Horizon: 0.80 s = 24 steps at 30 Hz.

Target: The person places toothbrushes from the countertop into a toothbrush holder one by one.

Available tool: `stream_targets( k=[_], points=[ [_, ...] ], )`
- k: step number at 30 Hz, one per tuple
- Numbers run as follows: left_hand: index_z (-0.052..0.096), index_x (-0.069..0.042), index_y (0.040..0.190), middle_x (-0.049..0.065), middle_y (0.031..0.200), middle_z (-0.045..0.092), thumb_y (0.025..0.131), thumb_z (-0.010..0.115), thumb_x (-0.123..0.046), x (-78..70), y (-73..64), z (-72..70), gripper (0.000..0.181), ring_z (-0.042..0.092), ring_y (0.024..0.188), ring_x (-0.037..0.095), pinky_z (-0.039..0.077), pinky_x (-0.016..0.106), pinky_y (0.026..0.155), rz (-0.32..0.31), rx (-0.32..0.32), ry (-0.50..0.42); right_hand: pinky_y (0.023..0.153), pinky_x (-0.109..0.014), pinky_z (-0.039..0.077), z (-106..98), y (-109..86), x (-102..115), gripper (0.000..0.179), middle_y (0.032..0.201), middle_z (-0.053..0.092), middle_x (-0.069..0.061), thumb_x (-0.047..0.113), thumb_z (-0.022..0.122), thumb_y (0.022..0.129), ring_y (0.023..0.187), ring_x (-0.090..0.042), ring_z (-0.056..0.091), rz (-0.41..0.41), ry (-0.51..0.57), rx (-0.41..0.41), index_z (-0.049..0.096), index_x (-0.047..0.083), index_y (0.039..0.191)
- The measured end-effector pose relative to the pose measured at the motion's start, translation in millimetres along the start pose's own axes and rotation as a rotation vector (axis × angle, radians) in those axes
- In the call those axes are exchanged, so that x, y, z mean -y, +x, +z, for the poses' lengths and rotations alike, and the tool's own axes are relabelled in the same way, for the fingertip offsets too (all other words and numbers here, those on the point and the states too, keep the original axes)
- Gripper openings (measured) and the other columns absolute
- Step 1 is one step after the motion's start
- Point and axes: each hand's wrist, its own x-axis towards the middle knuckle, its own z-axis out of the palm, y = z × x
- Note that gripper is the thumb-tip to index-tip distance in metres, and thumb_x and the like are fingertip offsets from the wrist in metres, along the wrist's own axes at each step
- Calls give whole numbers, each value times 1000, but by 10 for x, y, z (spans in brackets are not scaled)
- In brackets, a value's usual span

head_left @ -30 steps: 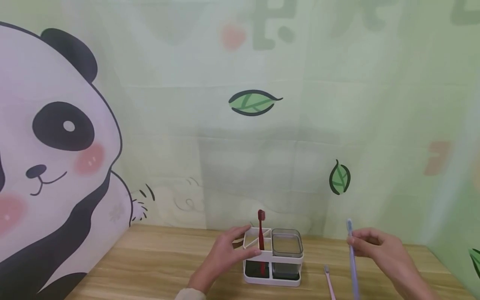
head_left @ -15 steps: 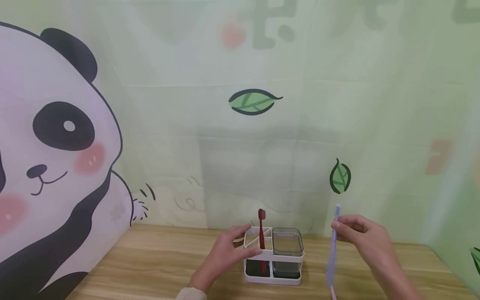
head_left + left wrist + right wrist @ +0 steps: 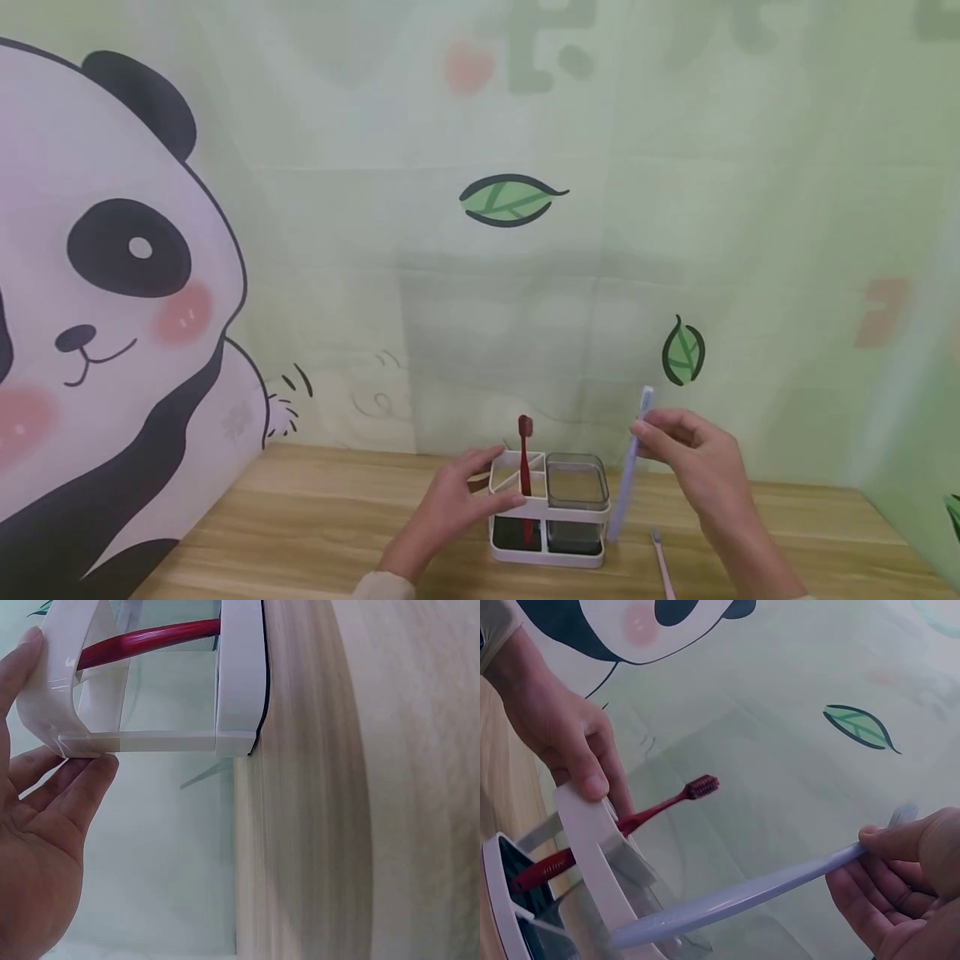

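Note:
A white toothbrush holder (image 3: 550, 557) stands on the wooden table, with a red toothbrush (image 3: 524, 457) upright in one divided slot and a clear grey cup (image 3: 576, 483) in its right half. My left hand (image 3: 444, 510) grips the holder's upper frame at its left side, thumb at the front and fingers behind. Between thumb and fingers, my right hand (image 3: 697, 454) pinches a lavender toothbrush (image 3: 628, 475) just below its head. The handle slants down to the left, its lower end beside the holder's right side. In the right wrist view that handle end overlaps the holder's frame.
A small pink toothbrush (image 3: 663, 567) lies on the table (image 3: 300, 517) right of the holder, below my right hand. Behind the table hangs a green backdrop (image 3: 337, 250) printed with a panda and leaves.
My right hand has carried the lavender toothbrush left and upward, past the pink toothbrush to the holder's right side. The handle now tilts toward the holder. My left hand has stayed in place.

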Motion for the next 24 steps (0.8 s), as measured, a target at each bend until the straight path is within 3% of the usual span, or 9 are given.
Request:
stream_targets(
  k=[3,9,17,24],
  points=[
    [62,-4,148,18,142,64,89,89,-35,-1,1,-10,72,65,125,37,58,47,100,-5,5,4,92,-20,55,94,1,27,39,109,78,-3,28,78,100,94,-15,77,-8,20,10,69,-2,123],
    [62,-5,148,17,143,63,89,89,-39,2,4,-14,74,65,126,36,59,45,100,-21,12,4,106,-38,55,260,18,81,39,113,77,-7,28,78,101,95,-17,77,-20,55,5,69,-2,124],
    [62,-4,147,17,139,65,88,89,-38,7,6,-10,74,67,122,36,59,46,99,-8,9,5,94,-25,60,448,35,111,36,111,78,-8,22,79,100,93,-17,78,-52,149,-33,69,-4,122],
    [62,-2,147,18,139,65,89,89,-34,6,12,-19,71,67,123,37,59,47,99,14,9,-6,95,-21,58,588,58,102,34,111,78,-6,22,80,99,93,-16,77,-68,182,-48,69,-2,120]
  ],
)
